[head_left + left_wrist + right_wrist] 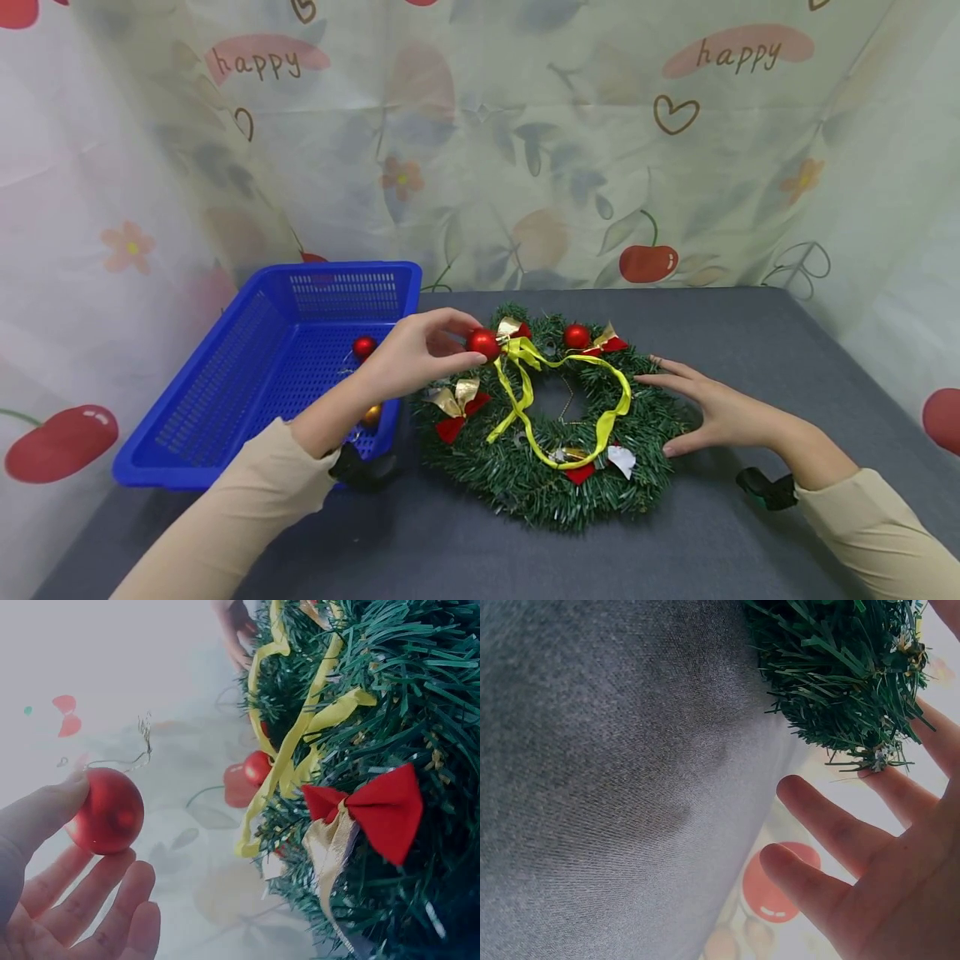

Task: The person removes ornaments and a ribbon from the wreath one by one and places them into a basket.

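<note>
My left hand (417, 350) pinches a red bauble (483, 343) between thumb and fingers, above the wreath's left upper part. In the left wrist view a thin wire loop stands out from that bauble (112, 810). The green wreath (540, 492) lies on the table, with a yellow ribbon (626, 392) looped across it. Red and gold bows (453, 408) and another red bauble (577, 337) decorate it. At the wreath's right edge is my right hand (723, 408), fingers spread. In the right wrist view its fingertips (799, 791) are beside the green needles.
A blue plastic basket (187, 408) stands left of the wreath, holding a red bauble (364, 347) and a gold bauble (372, 416). Grey cloth (465, 550) covers the table. A printed curtain (480, 167) hangs behind and along both sides.
</note>
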Demonstrator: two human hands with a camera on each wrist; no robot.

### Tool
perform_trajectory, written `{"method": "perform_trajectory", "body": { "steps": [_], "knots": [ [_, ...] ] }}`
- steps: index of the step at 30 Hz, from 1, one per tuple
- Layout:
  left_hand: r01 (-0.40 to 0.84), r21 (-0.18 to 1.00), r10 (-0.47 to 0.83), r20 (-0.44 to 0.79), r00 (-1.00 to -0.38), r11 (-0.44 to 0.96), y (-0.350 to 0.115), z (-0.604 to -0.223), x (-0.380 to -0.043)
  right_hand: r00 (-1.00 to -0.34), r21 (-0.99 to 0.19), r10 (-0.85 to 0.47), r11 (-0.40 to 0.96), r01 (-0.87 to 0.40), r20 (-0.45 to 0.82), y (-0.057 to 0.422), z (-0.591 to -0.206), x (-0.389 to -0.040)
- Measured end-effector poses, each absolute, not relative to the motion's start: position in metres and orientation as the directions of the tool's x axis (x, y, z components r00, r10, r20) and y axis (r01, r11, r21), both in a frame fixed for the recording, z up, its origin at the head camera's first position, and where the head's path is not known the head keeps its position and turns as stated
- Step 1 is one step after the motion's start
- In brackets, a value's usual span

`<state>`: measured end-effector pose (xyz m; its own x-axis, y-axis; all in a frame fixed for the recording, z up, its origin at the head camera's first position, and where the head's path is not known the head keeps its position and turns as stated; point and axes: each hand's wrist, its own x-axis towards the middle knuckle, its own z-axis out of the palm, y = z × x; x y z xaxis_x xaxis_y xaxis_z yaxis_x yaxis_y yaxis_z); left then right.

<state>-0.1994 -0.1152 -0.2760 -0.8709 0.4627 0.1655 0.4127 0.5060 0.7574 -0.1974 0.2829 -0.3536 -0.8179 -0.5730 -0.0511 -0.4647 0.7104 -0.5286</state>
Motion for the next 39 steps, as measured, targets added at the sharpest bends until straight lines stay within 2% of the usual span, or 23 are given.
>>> {"method": "perform_trajectory", "body": {
  "steps": [24, 39],
  "knots": [
    [0.374, 0.716, 0.343, 0.197, -0.919, 0.590, -0.150, -0.266, -0.207, -0.818, -0.530, -0.573, 0.710, -0.463, -0.053, 0.283, -0.354, -0.197],
    [0.258, 0.682, 0.216, 0.148, -0.965, 0.684, -0.188, -0.266, -0.222, -0.812, -0.538, -0.582, 0.700, -0.469, -0.049, 0.283, -0.354, -0.198]
  ]
}}
